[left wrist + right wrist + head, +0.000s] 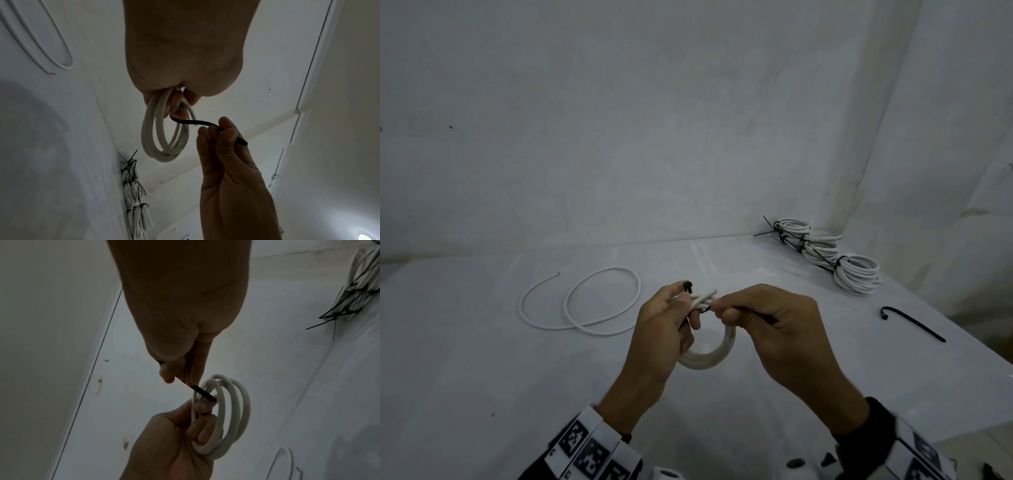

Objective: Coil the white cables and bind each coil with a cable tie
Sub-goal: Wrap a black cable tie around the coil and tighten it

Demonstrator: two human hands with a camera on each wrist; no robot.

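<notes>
My left hand grips a small white cable coil above the white table, fingers curled round its top strands; the coil hangs below the hand, and it shows as several white loops in the right wrist view. A black cable tie runs from the coil's top to my right hand, which pinches its strip between thumb and fingers. The tie's head sticks up by my left thumb. My right hand sits just right of the coil.
A loose white cable lies in wide loops at the left of the table. Several tied coils with black ties are stacked at the far right. A spare black cable tie lies near the table's right edge.
</notes>
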